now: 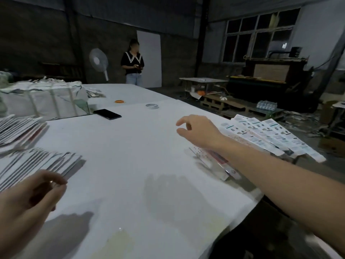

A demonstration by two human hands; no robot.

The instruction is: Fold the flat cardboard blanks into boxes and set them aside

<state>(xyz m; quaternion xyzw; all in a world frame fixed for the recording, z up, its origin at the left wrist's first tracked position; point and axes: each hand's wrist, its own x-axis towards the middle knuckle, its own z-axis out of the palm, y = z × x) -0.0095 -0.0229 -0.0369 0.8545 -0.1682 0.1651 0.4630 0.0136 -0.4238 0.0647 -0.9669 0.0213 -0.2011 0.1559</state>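
Both arms bare, no sleeve in view: right forearm (pixel 280 176) uncovered from elbow to wrist, right hand (pixel 197 131) without glove, ring or watch showing; left hand (pixel 28 199) likewise ungloved, its wrist bare.

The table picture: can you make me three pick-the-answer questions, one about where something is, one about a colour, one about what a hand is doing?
1. Where does the phone lie?
A. on the white table, beside the strapped bundle
B. on the floor
C. in the left hand

2. What colour is the small roll past the phone?
A. blue
B. orange
C. green

3. What does the right hand hold?
A. a box
B. the phone
C. nothing

Answers: 1 A, the phone rests flat on the tabletop by the bundle. 2 B, the roll shows orange. 3 C, its fingers are loosely curled above the table with nothing between them.
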